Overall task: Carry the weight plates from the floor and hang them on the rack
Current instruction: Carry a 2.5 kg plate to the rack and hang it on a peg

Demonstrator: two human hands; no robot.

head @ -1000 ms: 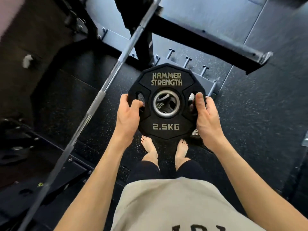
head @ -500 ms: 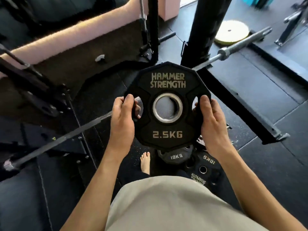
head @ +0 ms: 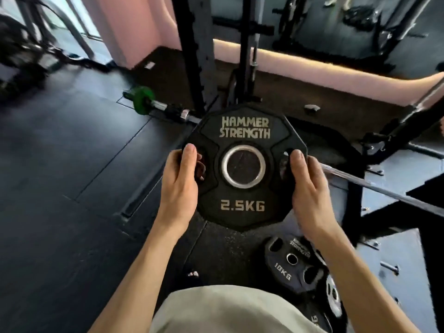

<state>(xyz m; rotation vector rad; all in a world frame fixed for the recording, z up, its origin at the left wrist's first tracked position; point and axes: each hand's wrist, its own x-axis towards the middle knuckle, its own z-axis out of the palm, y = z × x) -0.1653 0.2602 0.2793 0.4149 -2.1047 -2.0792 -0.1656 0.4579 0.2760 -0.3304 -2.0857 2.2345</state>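
A black 2.5 kg weight plate (head: pixel 245 131) marked HAMMER STRENGTH is held up flat in front of me. My left hand (head: pixel 179 186) grips its left edge, fingers curled through the left grip hole. My right hand (head: pixel 308 188) grips the right edge the same way. On the floor below right lies a black 10 kg plate (head: pixel 288 267) on top of other plates (head: pixel 334 296). The black uprights of the rack (head: pixel 192 56) stand just beyond the held plate.
A barbell with a green plate (head: pixel 141 99) lies on the floor at the left of the rack. A second steel bar (head: pixel 384 188) crosses at the right. The rack's base beam (head: pixel 420 195) runs along the right. Dark rubber floor (head: pixel 60 164) spreads to the left.
My view has swung left and up across the gym while both hands kept the plate steady. The rack uprights now stand ahead and the floor plates sit lower right.
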